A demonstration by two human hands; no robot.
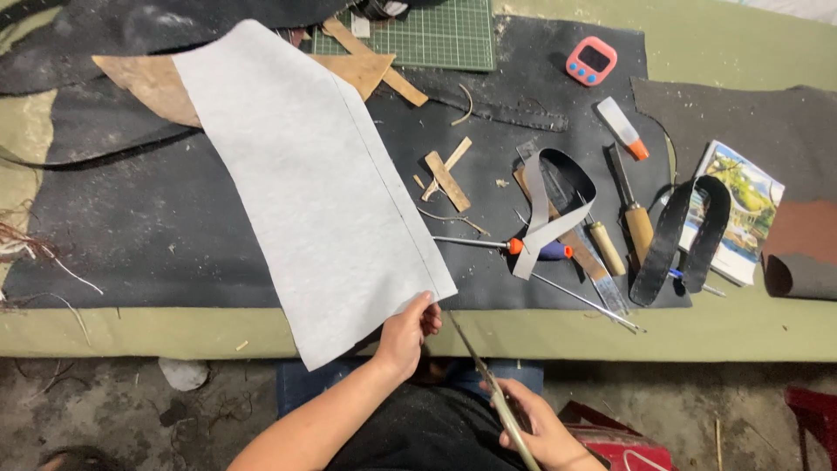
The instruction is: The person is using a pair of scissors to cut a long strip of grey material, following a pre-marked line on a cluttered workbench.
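**At the bench's near edge: grey sheet held, scissors set to its corner**

Over the front edge of the bench (131,336), a large pale grey sheet (305,183) is held at its near end by the left hand (406,336), whose fingers are pinched on the lower margin. A thin marked line is seen running the length of the sheet, close to its right edge. Just right of the sheet's near corner, long scissors (488,384) are gripped by the right hand (545,432), fingers closed about the handles, the blades pointing up toward that corner. Whether the blades have yet bitten into the material cannot be told.

The step in hand is judged to be the start of a cut along the marked line. For the next move, the sheet would need to be kept taut and the blades lined up with the line.

Right of the sheet, a screwdriver with an orange collar (523,248), wooden-handled tools (635,218) and looped black straps (676,240) are laid on a dark mat (131,227). Beyond the sheet's far end, a green cutting mat (436,35) and a pink timer (591,60) are seen.
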